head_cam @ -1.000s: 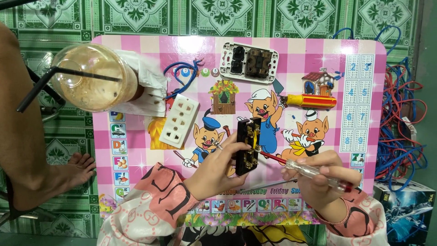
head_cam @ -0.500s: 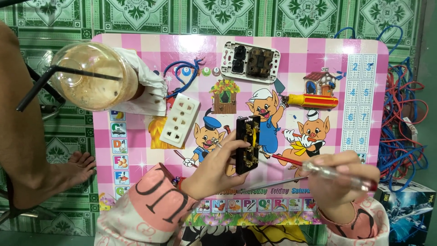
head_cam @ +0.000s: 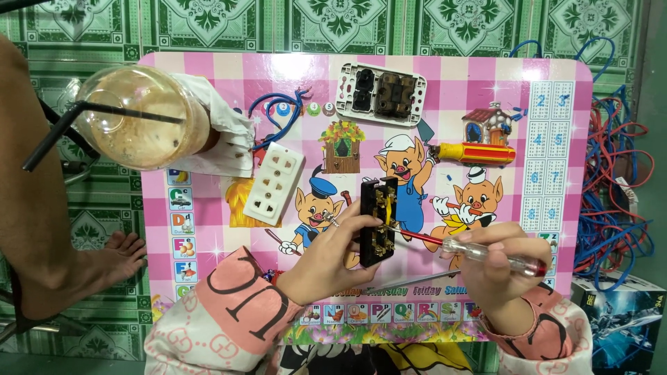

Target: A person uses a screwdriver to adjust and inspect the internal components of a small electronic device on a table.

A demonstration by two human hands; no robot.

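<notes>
My left hand (head_cam: 332,255) grips a black socket insert (head_cam: 377,221) with brass contacts, held upright over the pink cartoon table (head_cam: 208,292). My right hand (head_cam: 492,267) holds a clear-handled tester screwdriver (head_cam: 479,251) with a red cap. Its red shaft points left and the tip touches the insert's right side. Both sleeves are pink and white.
A white socket faceplate (head_cam: 274,182) lies left of centre. A white frame with dark socket modules (head_cam: 381,93) sits at the top. A yellow and red screwdriver (head_cam: 476,153) lies at right. An iced drink cup (head_cam: 142,115) stands top left. Blue and red wires (head_cam: 615,180) pile beside the table. Another person's leg and foot (head_cam: 104,260) rest at left.
My right hand has drawn in toward the insert and the screwdriver tip now meets its side. My left hand has kept hold of the insert, shifting it slightly.
</notes>
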